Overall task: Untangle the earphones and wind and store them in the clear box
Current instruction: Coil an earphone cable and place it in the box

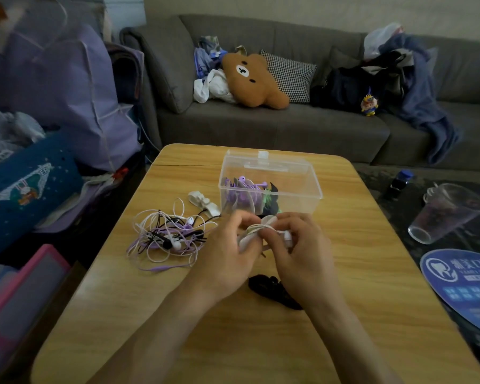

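Note:
Above the middle of the wooden table (344, 273), my left hand (227, 250) and my right hand (302, 250) together hold a white earphone bundle (257, 228), its cord wound in a small coil between my fingertips. Just behind my hands stands the clear box (294, 187), lid open, with wound purple, green and black earphones inside. A tangle of white, purple and black earphones (169, 234) lies on the table left of my hands. A black cord bundle (272, 289) lies under my right wrist.
A white clip-like piece (203, 202) lies left of the box. On the dark side table to the right stand a plastic cup (446, 212), a dark bottle (399, 184) and a blue round fan (460, 281). Bags pile at the left; a grey sofa stands behind.

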`<action>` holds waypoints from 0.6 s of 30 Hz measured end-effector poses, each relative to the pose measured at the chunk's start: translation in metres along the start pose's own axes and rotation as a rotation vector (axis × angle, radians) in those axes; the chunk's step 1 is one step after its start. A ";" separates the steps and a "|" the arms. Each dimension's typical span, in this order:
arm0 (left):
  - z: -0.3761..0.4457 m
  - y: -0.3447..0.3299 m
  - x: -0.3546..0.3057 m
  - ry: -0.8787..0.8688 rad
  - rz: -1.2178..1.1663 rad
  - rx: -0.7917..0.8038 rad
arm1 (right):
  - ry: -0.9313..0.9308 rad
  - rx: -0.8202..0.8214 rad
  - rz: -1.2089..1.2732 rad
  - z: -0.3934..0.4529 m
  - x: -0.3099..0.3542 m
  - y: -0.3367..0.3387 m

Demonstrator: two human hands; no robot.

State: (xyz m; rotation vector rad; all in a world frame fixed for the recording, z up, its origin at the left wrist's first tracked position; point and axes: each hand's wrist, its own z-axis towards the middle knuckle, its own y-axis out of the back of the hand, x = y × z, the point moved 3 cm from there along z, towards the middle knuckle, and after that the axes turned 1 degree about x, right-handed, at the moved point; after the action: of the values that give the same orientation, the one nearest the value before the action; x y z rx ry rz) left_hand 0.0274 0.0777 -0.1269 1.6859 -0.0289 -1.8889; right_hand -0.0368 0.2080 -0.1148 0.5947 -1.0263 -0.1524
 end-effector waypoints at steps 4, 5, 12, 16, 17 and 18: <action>-0.002 -0.005 0.004 -0.020 0.026 0.084 | 0.192 0.009 -0.094 -0.004 0.005 -0.006; -0.002 -0.006 0.005 -0.015 0.030 0.082 | 0.206 0.007 -0.111 -0.005 0.006 -0.007; -0.004 -0.003 0.011 0.090 0.076 -0.015 | 0.232 -0.135 -0.276 -0.017 0.016 -0.029; -0.005 0.001 0.014 0.157 0.064 -0.063 | 0.247 -0.157 -0.328 -0.022 0.021 -0.037; -0.005 0.002 0.013 0.171 0.046 -0.075 | 0.271 -0.166 -0.333 -0.023 0.021 -0.039; -0.004 0.003 0.012 0.184 0.030 -0.086 | 0.288 -0.174 -0.327 -0.024 0.021 -0.040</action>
State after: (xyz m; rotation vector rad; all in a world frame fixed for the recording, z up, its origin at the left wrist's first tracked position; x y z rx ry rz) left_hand 0.0324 0.0717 -0.1379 1.7826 0.0984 -1.6828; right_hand 0.0004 0.1756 -0.1290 0.6026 -0.6249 -0.4267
